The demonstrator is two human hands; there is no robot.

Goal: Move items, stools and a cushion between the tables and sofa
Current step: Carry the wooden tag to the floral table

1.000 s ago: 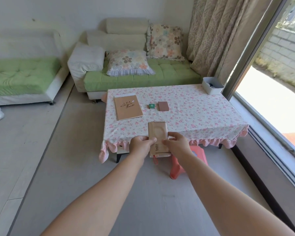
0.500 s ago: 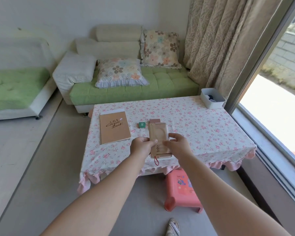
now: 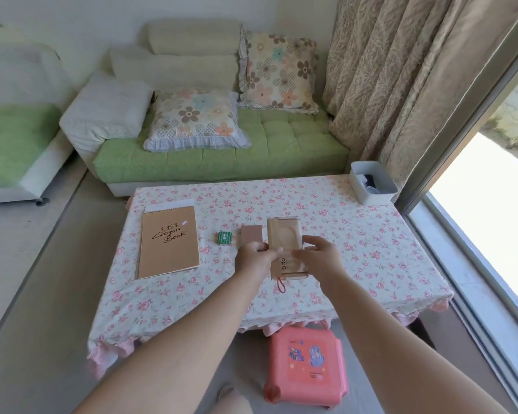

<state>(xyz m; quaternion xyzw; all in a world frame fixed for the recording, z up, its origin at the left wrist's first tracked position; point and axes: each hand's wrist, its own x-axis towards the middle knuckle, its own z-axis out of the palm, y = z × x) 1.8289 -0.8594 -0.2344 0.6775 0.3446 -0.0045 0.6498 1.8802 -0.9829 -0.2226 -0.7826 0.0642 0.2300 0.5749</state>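
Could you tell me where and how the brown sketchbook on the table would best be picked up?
The sketchbook lies flat on the table with nothing on it, its white bound strip at the far end. I would probably take the near short edge from the table's front, slipping fingers under and pinching with the thumb on top; the small green box sits clear to its right.

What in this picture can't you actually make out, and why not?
Head view:
1. What the white bin holds: its wall hides all but dark shapes.
2. The brown block's near end: the left hand covers it.
3. Whether the right hand grips the tan pouch or only touches it: fingers blurred.
4. The pink stool's far edge: under the tablecloth.
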